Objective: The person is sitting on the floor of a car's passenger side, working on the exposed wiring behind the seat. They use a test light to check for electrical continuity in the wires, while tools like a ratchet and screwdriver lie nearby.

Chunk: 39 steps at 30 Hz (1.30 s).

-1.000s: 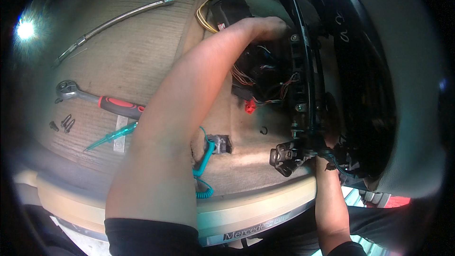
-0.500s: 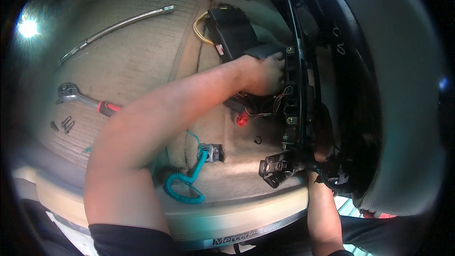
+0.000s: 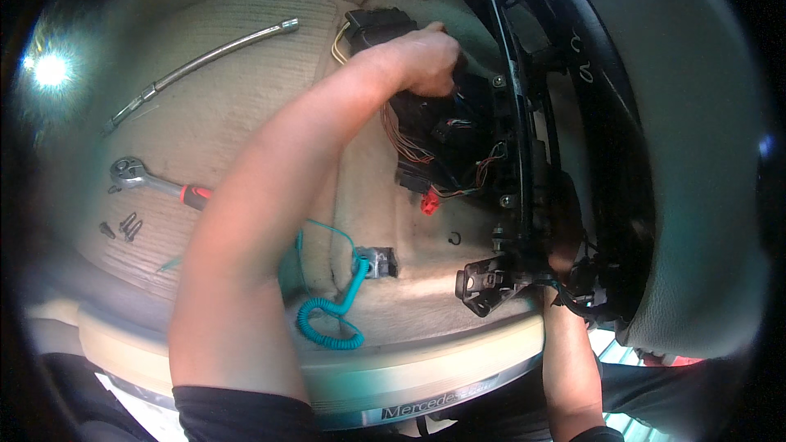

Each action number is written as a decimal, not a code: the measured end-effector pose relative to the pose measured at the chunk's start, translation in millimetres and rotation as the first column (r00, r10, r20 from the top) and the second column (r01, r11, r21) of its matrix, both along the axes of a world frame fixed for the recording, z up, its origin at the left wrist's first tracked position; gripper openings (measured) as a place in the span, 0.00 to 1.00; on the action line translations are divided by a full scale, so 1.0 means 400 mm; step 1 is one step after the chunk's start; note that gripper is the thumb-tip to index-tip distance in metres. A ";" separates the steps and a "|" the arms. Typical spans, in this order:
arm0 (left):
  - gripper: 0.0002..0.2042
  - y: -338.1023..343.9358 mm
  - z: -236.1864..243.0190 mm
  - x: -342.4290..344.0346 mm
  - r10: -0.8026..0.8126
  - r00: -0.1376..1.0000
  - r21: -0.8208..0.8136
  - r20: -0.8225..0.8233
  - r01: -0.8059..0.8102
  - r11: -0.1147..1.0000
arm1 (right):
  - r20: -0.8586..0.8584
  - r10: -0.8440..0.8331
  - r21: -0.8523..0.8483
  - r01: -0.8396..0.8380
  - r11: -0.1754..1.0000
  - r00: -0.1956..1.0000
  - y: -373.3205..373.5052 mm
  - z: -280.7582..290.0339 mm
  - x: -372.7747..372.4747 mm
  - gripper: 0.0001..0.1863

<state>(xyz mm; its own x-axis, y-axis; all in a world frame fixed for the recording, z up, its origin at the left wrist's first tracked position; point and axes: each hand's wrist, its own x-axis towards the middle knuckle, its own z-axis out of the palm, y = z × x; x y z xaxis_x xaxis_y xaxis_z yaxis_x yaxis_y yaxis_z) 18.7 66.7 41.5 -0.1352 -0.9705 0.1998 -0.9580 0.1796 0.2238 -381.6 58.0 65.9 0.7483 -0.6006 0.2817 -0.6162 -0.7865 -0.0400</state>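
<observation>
My left hand [image 3: 422,57] reaches far forward over the beige carpet [image 3: 246,123] and is closed on a black wiring module [image 3: 385,24] with yellow wires at its left. Below it hang bundles of thin orange and brown wires [image 3: 409,143] and a small red connector [image 3: 428,203]. My right hand [image 3: 563,237] comes up from the lower edge and goes behind the black seat rail [image 3: 514,115]. Its fingers are hidden there. A black rail end bracket [image 3: 483,282] sits just left of that wrist.
A ratchet wrench with a red and black handle [image 3: 151,180] lies at left beside several dark screws [image 3: 123,227]. A long metal hose [image 3: 205,61] lies farther back. A teal coiled cord [image 3: 336,323] and small metal clip [image 3: 381,262] rest near the door sill [image 3: 426,376]. The tilted seat [image 3: 679,155] fills the right.
My left hand has moved farther forward and up, from the wire bundle to the black module. My forearm shifted, uncovering the teal coiled cord. The right hand stays at the rail.
</observation>
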 end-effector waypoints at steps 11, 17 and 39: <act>0.24 -0.013 -0.074 -0.064 0.051 0.992 -0.069 0.112 -0.044 0.997 | -0.007 -0.007 0.009 0.007 1.000 1.000 0.001 -0.004 -0.001 0.31; 0.22 -0.005 -0.051 -0.080 0.024 0.999 -0.016 0.021 -0.024 1.000 | -0.016 -0.014 0.011 0.015 1.000 1.000 0.002 -0.005 -0.010 0.31; 0.13 -0.276 -0.207 -0.193 -0.146 0.873 0.072 0.466 0.127 0.989 | -0.025 0.008 -0.005 -0.009 1.000 1.000 -0.024 -0.014 0.004 0.31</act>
